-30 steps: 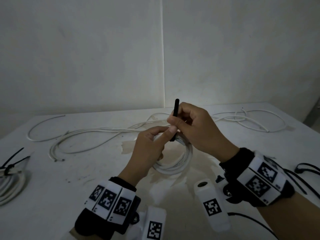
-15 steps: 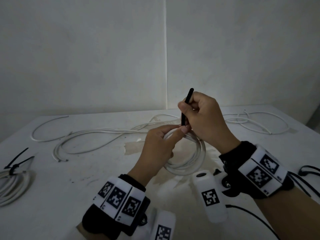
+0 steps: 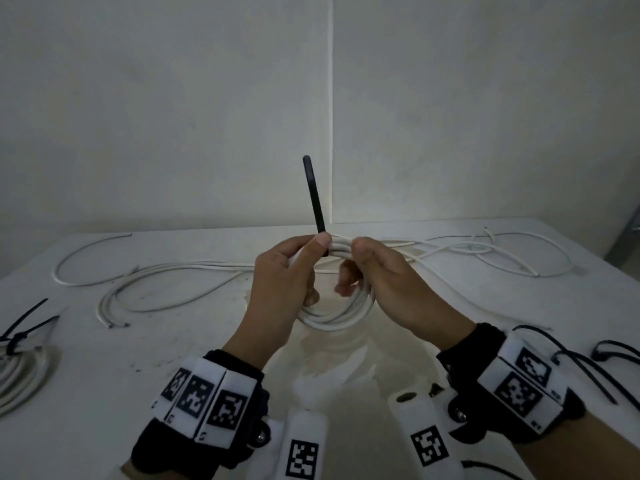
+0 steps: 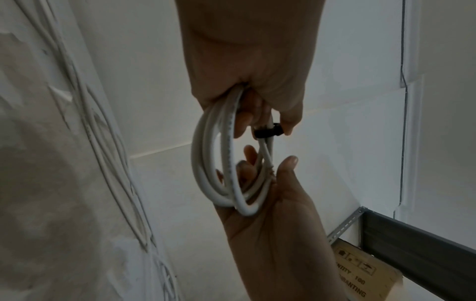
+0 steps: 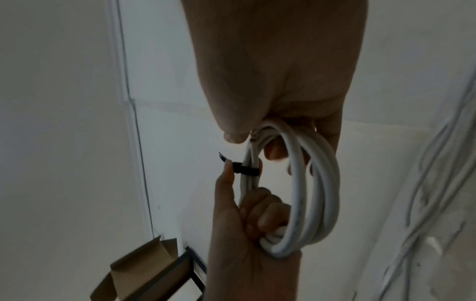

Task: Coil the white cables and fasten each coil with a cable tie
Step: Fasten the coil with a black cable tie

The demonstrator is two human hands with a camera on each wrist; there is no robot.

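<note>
Both hands hold a small white cable coil (image 3: 341, 317) above the table. My left hand (image 3: 304, 265) grips its upper left part, thumb pressed beside the black cable tie (image 3: 313, 195), whose long tail stands straight up. My right hand (image 3: 367, 268) pinches the coil's top just right of the tie, fingers curled through the loop. In the left wrist view the tie head (image 4: 268, 132) sits tight round the coil (image 4: 213, 163) under my left hand (image 4: 257, 97). In the right wrist view the tie (image 5: 244, 169) wraps the coil (image 5: 316, 193) below my right hand (image 5: 278, 101).
Loose white cables (image 3: 180, 271) trail across the white table (image 3: 104, 375), with more at the far right (image 3: 485, 251). A tied coil (image 3: 20, 368) lies at the left edge. Spare black ties (image 3: 616, 355) lie near my right wrist. The wall stands close behind.
My right hand pulled the tie tail upward, then let it go and took hold of the coil. The tail now sticks out much longer. The coil has risen off the table.
</note>
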